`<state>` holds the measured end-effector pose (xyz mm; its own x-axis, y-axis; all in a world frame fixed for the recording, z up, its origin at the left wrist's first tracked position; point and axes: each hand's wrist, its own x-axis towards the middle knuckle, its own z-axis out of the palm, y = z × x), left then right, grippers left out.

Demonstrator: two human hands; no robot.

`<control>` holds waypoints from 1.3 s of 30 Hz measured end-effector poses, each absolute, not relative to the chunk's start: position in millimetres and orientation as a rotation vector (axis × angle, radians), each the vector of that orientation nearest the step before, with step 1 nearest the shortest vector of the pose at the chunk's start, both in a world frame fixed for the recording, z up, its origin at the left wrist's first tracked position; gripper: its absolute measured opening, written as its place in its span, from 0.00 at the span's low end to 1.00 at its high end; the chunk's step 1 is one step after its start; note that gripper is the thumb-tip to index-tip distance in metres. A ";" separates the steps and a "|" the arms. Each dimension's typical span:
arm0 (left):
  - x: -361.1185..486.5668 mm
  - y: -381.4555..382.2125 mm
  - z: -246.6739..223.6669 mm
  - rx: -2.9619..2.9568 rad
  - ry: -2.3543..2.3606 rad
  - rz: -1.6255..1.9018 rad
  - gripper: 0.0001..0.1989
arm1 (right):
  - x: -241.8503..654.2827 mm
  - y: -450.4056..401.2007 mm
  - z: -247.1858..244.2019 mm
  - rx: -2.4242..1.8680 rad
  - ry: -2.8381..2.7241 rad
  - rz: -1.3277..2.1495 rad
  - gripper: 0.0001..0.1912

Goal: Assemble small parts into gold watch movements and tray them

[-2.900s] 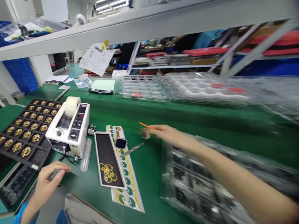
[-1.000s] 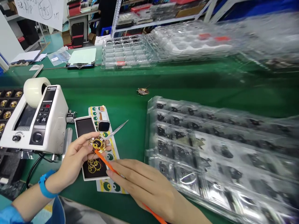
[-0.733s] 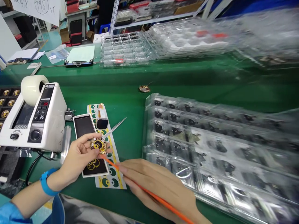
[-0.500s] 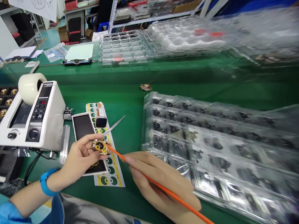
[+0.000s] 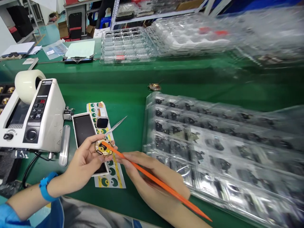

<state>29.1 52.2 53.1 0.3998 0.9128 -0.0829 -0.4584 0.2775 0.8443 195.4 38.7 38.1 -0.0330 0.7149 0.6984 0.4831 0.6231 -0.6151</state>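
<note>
My left hand (image 5: 82, 164), with a blue band at the wrist, pinches a small round gold-rimmed electronic part (image 5: 101, 150) by its edge. A long orange pointed stick (image 5: 152, 179) lies in my right hand (image 5: 154, 180), held like a pen. Its tip rests on or just over the dark and yellow face of the round part; contact is hard to judge. Behind the left fingers a pointed silver tool (image 5: 117, 124) sticks out, its other end hidden. Below lie a white-rimmed black tray (image 5: 83, 128) and a sheet of green and yellow stickers (image 5: 111, 182).
A white tape dispenser (image 5: 45, 120) stands at left, a clear plastic strip (image 5: 64, 145) beside it. Clear compartment trays (image 5: 171, 139) with dark parts fill the right. Another round part (image 5: 155, 86) lies behind; a smartwatch-like device (image 5: 102, 122) rests on the stickers.
My right hand has moved left and slightly up, bringing the orange stick's tip further over the round part's face. The left hand still holds the part. The view has shifted slightly.
</note>
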 end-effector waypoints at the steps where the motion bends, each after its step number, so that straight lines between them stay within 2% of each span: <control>1: 29.7 51.7 52.3 0.840 0.635 1.011 0.16 | 194.3 39.0 37.1 -0.998 -1.646 0.252 0.07; 7: 29.7 51.9 51.8 0.809 0.652 0.979 0.16 | 196.9 41.3 35.9 -0.900 -1.759 0.224 0.11; 13: 23.7 53.2 53.5 0.810 0.686 0.966 0.15 | 205.2 46.1 33.3 -0.620 -2.150 -0.183 0.11; 15: 23.0 54.7 54.0 0.788 0.726 0.962 0.14 | 206.3 46.2 33.6 -0.590 -2.200 -0.210 0.13; 20: 25.8 60.7 57.3 0.759 0.888 0.972 0.12 | 208.7 41.7 35.5 -0.738 -1.882 0.087 0.10; 25: 27.3 59.9 59.7 0.849 1.011 0.950 0.10 | 213.5 41.3 28.4 -0.854 -1.565 0.381 0.17; 28: 26.7 57.9 60.8 0.899 1.075 0.930 0.08 | 214.0 42.0 25.4 -0.911 -1.543 0.382 0.20; 31: 27.1 57.1 60.3 0.939 1.064 0.916 0.06 | 208.9 40.9 28.9 -0.889 -1.633 0.305 0.17; 35: 29.7 55.8 56.9 0.994 1.058 0.931 0.11 | 194.3 38.7 35.2 -0.955 -1.875 0.072 0.05; 39: 31.6 51.3 52.4 1.146 1.147 0.912 0.18 | 183.1 41.6 33.1 -1.010 -1.887 0.020 0.06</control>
<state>31.6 51.3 52.4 0.2025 0.9582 -0.2022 0.0184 0.2027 0.9791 183.1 41.6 33.1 -0.1962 0.6480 0.7360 0.6325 0.6572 -0.4100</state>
